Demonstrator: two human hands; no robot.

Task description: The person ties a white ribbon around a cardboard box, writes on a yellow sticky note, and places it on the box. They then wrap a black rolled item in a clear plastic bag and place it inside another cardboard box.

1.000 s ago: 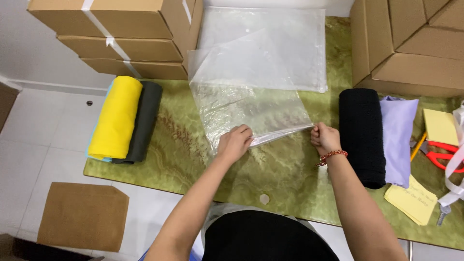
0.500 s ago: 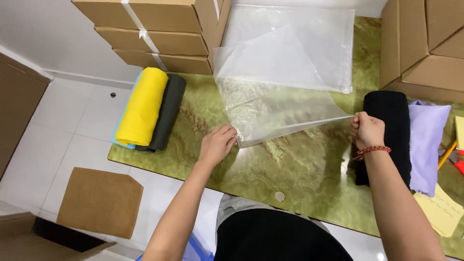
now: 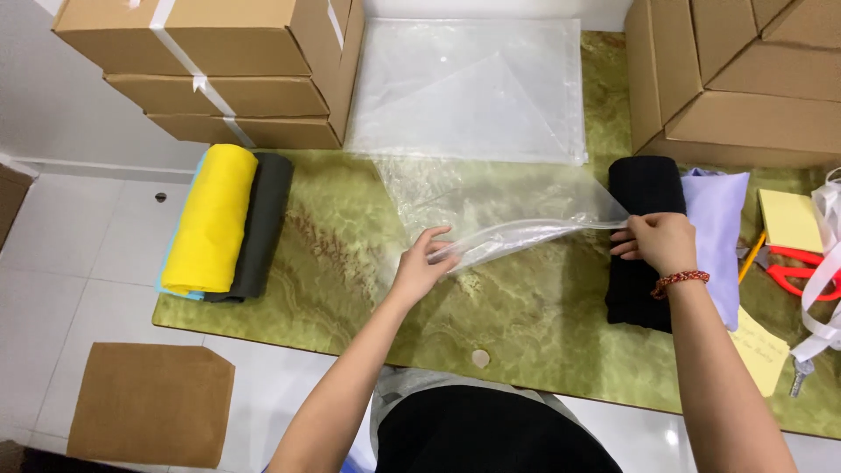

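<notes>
Green marble-patterned table (image 3: 543,307) is flanked by stacked cardboard boxes (image 3: 219,70) | clear plastic bag (image 3: 499,206) is stretched above the tabletop | left hand (image 3: 422,265) is pinched on its near edge | right hand (image 3: 661,243) is closed on its right corner, over black folded cloth (image 3: 644,188).

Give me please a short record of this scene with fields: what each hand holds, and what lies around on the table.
left hand: left hand pinches the near left edge of the clear plastic bag
right hand: right hand grips the bag's right edge, over the black folded cloth
bag state: near edge lifted off the green table
left of hands: yellow rolled cloth beside dark grey rolled cloth
right side: lilac cloth, red scissors, yellow notes
behind: stack of plastic bags, cardboard boxes
</notes>
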